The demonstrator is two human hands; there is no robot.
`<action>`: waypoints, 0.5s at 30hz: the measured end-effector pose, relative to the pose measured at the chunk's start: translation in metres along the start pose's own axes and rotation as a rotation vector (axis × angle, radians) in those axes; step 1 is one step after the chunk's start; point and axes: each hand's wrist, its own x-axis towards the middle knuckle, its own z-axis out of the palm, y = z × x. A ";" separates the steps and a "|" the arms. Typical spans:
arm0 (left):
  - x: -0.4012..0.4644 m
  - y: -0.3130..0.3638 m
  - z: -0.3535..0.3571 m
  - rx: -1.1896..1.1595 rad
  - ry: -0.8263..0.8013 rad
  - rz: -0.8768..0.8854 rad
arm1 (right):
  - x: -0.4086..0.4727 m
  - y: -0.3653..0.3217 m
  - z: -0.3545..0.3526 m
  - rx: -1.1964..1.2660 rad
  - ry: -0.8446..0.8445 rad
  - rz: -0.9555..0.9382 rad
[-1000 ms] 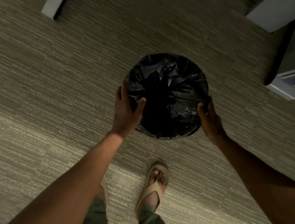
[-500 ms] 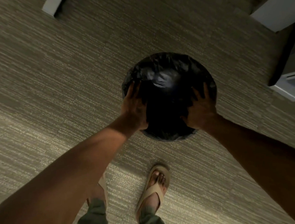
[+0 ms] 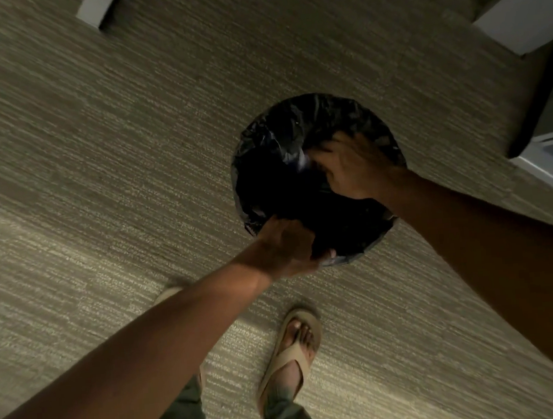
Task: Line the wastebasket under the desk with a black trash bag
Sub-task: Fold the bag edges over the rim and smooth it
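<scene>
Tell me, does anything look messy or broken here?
Nothing looks broken or spilled. The black trash bag is crinkly and bunched over the wastebasket, with the left hand holding its near edge and the right hand reaching inside. The carpet looks clean.

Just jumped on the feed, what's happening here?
A person stands over a round wastebasket on the carpet, fitting a black bag into it. The left hand grips the bag at the near rim. The right hand reaches into the opening, apparently pressing the bag down. The bag already covers the rim.
</scene>
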 end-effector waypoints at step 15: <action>0.007 -0.024 -0.026 0.254 0.222 -0.070 | -0.080 -0.028 0.053 0.052 0.022 -0.004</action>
